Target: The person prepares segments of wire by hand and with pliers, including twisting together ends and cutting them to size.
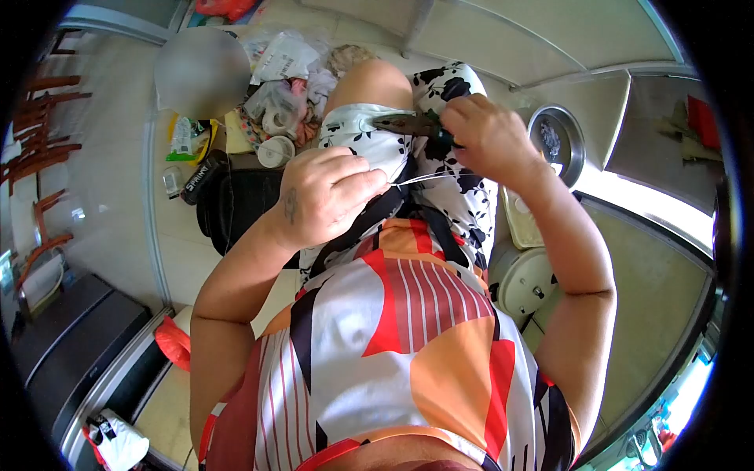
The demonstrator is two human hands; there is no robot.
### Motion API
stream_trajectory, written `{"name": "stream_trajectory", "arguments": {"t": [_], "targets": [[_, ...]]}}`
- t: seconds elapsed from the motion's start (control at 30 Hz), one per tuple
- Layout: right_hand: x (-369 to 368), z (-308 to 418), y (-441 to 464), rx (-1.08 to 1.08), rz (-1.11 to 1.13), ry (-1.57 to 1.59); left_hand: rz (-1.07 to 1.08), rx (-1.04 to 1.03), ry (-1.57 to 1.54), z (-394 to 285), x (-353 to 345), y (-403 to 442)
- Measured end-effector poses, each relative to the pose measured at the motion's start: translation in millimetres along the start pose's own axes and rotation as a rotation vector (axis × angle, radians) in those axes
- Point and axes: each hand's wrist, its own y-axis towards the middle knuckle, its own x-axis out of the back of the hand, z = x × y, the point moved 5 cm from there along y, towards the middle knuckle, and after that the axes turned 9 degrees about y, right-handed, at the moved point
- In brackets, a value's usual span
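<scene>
My left hand is closed in a pinch on thin white strands, which look like wire or cord. The strands run right from its fingertips and pass below my right hand. That hand is wrapped round the dark handles of a pair of pliers. The metal jaws point left, over my lap, and lie above the white trousers with black flowers. Whether the jaws grip anything is not plain. The far ends of the strands are hard to make out.
On the right stand a metal bowl with shiny bits inside, a cream tray and a round pale lid. Leftward are plastic bags, a white tub, a black SPRINT container and a black seat-like thing.
</scene>
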Motion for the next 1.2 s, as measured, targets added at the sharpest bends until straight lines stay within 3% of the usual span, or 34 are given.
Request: {"name": "stream_trajectory", "arguments": {"t": [0.1, 0.17, 0.23, 0.3, 0.37, 0.43, 0.47, 0.5, 0.6, 0.63, 0.7, 0.8, 0.9, 1.07, 1.2], "targets": [[23, -34, -2, -0.081, -0.081, 0.177, -0.012, -0.015, 0.027, 0, 6, -4], [50, -54, -5, -0.383, -0.075, 0.259, 0.001, -0.029, 0.079, 1, 12, -4], [84, -70, -22, -0.237, -0.354, 0.721, -0.005, -0.033, 0.132, 2, 17, -2], [126, -40, -40, -0.21, -0.525, 0.964, -0.038, -0.024, 0.187, 3, 21, 3], [128, -14, -59, -0.052, -0.451, 1.173, -0.15, -0.005, 0.154, 8, 25, 7], [78, 9, -76, -0.116, -0.285, 1.667, -0.281, 0.036, 0.094, 17, 25, 9], [55, 25, -78, -0.018, -0.133, 1.745, -0.221, 0.154, 0.07, 17, 29, 16], [30, 42, -89, -0.289, -0.119, 1.98, -0.27, 0.189, 0.025, 22, 28, 18], [-17, 75, -88, -0.371, 0.08, 2.432, -0.348, 0.235, -0.022, 31, 22, 23], [-20, 84, -84, -0.302, 0.102, 2.534, -0.335, 0.216, 0.013, 30, 24, 26], [-23, 92, -76, -0.069, 0.073, 2.496, -0.32, 0.166, 0.075, 28, 28, 34], [-23, 87, -78, -0.225, 0.14, 2.246, -0.348, 0.107, 0.16, 24, 34, 37], [-23, 84, -72, -0.216, 0.118, 2.03, -0.395, 0.058, 0.225, 22, 37, 34], [-19, 79, -65, -0.19, 0.073, 2.006, -0.281, 0.013, 0.348, 10, 40, 32], [-18, 78, -63, -0.193, 0.082, 1.946, -0.337, -0.03, 0.365, 12, 39, 34]]}}
